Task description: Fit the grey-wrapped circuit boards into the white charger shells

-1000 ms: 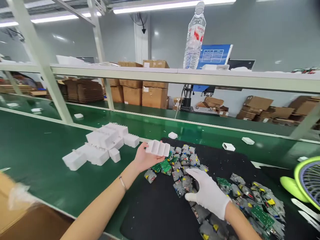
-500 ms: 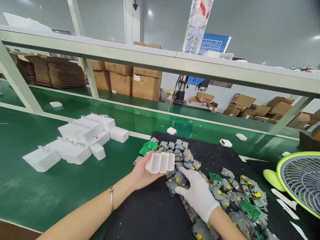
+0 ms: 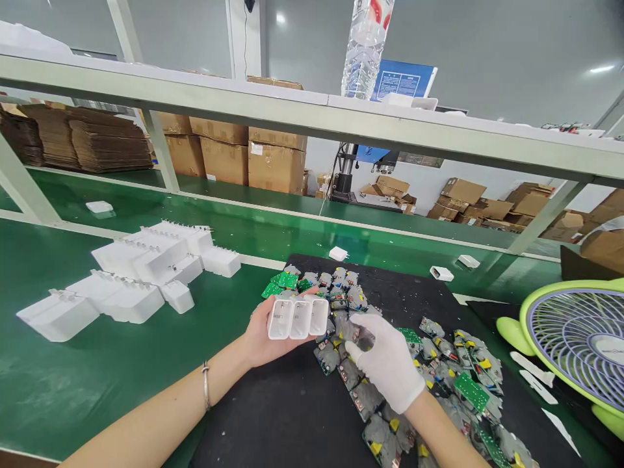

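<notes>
Three white cases (image 3: 298, 320) rest in a bare left hand (image 3: 263, 337) as a gloved right hand (image 3: 387, 357) dips among the circuit boards (image 3: 366, 398)

From where I stand, the left hand is over the near part of a black mat (image 3: 273, 403), palm turned up, its fingers wrapped under and behind the three cases. They sit side by side in its grasp, open ends toward the worker, and I can see into their hollow insides. A bracelet (image 3: 205, 387) circles that wrist.

The right hand, in a white glove, is just beside them, above the boards on the mat. Its thumb and fingers are curled with a gap between, and a grey part shows there; I cannot tell whether they grip it. The boards lie in a crowded spread around and beyond that hand, grey lumps with yellow bits, a few showing bare green faces.

Over on the green tabletop (image 3: 121, 370), left of the mat, white blocks (image 3: 136, 279) are heaped together. Farther back, a single white piece (image 3: 338, 254) lies just beyond the mat's far edge. On the right stands a green-rimmed fan (image 3: 580, 338), with white strips (image 3: 536, 385) beside it. A water bottle (image 3: 365, 55) stands on the shelf (image 3: 292, 110) above.
</notes>
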Demonstrator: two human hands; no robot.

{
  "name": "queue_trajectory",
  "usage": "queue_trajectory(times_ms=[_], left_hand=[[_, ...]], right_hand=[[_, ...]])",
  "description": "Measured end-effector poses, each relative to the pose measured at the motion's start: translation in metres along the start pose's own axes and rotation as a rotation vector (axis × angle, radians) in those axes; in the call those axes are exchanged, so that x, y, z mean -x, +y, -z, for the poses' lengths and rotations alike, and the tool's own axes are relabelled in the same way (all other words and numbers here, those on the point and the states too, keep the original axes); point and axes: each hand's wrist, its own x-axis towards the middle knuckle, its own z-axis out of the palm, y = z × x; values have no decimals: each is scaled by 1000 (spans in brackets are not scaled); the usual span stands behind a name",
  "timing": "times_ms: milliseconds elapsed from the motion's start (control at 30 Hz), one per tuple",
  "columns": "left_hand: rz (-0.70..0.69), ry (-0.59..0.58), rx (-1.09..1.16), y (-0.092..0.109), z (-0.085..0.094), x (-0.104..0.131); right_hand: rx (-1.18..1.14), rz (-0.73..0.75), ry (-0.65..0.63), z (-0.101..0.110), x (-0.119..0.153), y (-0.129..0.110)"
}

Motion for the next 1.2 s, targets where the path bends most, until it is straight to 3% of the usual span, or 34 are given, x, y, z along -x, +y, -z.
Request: queue_trajectory(times_ms=[133,333,433,633,867,1100,1200], left_hand=[[-15,-13,-29,-3,4,1],[6,1,-107,-11,7,2],[11,3,-131,-12,5,2],[-4,45,-197,-12,3,4],[0,39,-189,-15,10,4],[13,49,-244,-17,10,5],[48,72,-231,-19,9,4]], right_hand=[[-99,376,338,11,8,-6],[26,644,339,15,15,-15],[102,675,302,14,14,-15],[181,688,344,13,11,-18],[225,740,337,19,10,-24],[241,710,347,15,8,-24],[141,671,279,11,9,-21]])
